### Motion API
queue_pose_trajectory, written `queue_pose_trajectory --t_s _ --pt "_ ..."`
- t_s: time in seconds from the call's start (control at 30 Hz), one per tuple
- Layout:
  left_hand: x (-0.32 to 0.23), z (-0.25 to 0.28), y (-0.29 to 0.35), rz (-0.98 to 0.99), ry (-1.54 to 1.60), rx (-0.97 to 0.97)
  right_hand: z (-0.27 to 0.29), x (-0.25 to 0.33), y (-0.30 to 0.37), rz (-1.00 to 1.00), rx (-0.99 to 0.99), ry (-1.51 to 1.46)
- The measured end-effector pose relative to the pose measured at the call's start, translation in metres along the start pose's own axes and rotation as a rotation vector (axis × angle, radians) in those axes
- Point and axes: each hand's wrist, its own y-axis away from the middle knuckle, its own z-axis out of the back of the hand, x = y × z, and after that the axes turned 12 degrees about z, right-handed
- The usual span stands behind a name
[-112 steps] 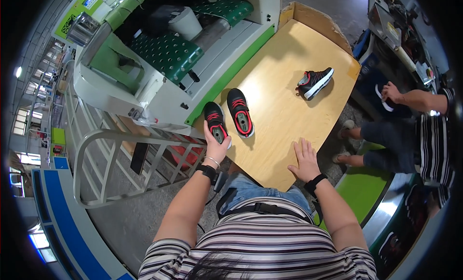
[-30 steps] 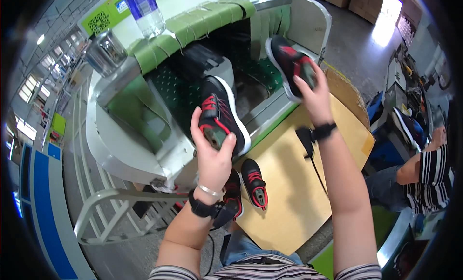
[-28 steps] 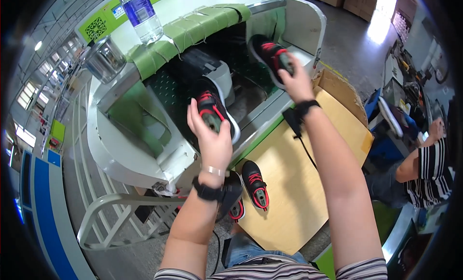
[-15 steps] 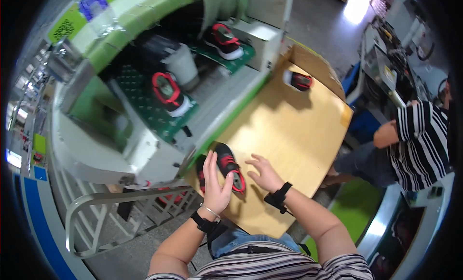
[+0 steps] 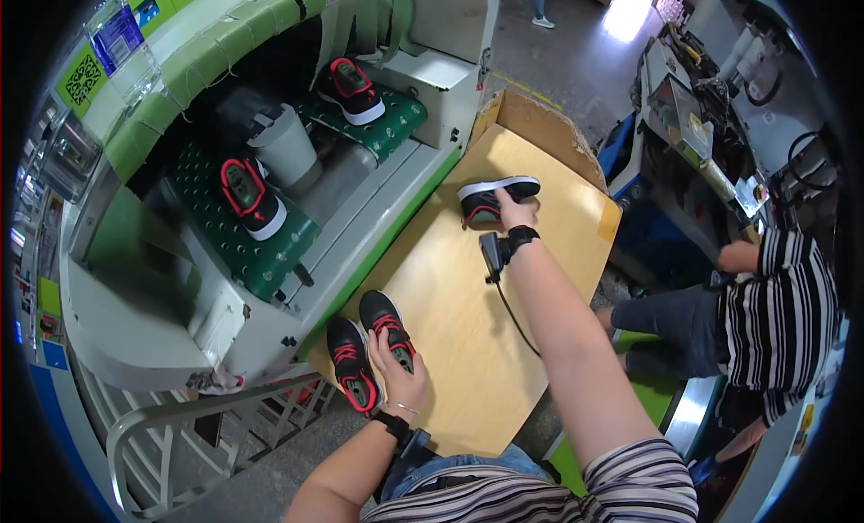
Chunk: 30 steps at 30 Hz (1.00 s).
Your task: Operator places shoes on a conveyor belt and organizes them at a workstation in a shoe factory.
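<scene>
Near the front of a wooden tabletop, two black sneakers with red laces stand side by side. My left hand is around the heel end of the right-hand sneaker, fingers on one side and thumb on the other. The left-hand sneaker stands untouched against it. Farther up the board, my right hand grips a third sneaker, which is tipped onto its side with its white sole edge turned away from me. My right palm hides part of that shoe.
Left of the board is a grey-green machine with two perforated green plates, a sneaker on one and another sneaker on the other. A cardboard flap edges the far end. A metal railing stands front left; a co-worker is at right.
My right arm has reached forward to the far sneaker, now gripped and tipped sideways. My left hand has moved from beside the near pair onto the right-hand sneaker. The view has shifted.
</scene>
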Motion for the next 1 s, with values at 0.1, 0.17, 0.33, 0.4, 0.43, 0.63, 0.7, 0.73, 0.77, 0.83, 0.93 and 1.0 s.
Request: queue_pose_trajectory --t_s 0.1,0.17,0.33,0.4,0.43,0.63,0.7,0.73,0.77,0.83,0.93,1.0 --pt "-0.025 -0.036 -0.003 -0.093 0.070 0.168 0.070 -0.101 -0.142 -0.166 -0.004 -0.134" --pt "-0.007 -0.015 -0.007 -0.006 -0.004 0.100 -0.010 -0.091 -0.093 -0.193 -0.002 -0.183" --pt "-0.014 -0.006 -0.010 -0.001 0.055 0.143 0.000 -0.036 -0.058 -0.121 -0.072 -0.398" --pt "-0.010 -0.017 -0.014 -0.058 0.057 0.145 0.038 -0.032 -0.046 0.241 -0.165 0.128" --pt "-0.005 -0.020 -0.014 -0.074 0.072 0.142 0.058 -0.030 -0.029 0.312 -0.028 0.042" --pt "0.000 -0.017 -0.015 -0.079 0.048 0.121 0.162 -0.045 0.155 0.668 0.505 0.428" --pt "-0.005 -0.020 -0.016 -0.075 0.072 0.142 0.179 -0.061 0.216 0.834 0.453 0.575" --pt "-0.005 -0.019 -0.015 -0.085 0.073 0.134 0.183 -0.065 0.231 0.821 0.442 0.523" --pt "-0.004 -0.017 -0.015 -0.057 0.092 0.153 0.187 -0.071 0.239 0.834 0.439 0.514" --pt "-0.009 -0.017 -0.016 -0.020 0.093 0.103 0.189 -0.075 0.243 0.591 0.475 0.295" --pt "-0.035 0.004 -0.017 0.385 0.602 0.195 0.187 -0.060 0.234 0.369 0.480 0.238" --pt "-0.065 0.036 -0.023 0.595 1.046 0.295 0.182 -0.064 0.210 0.338 0.423 0.089"
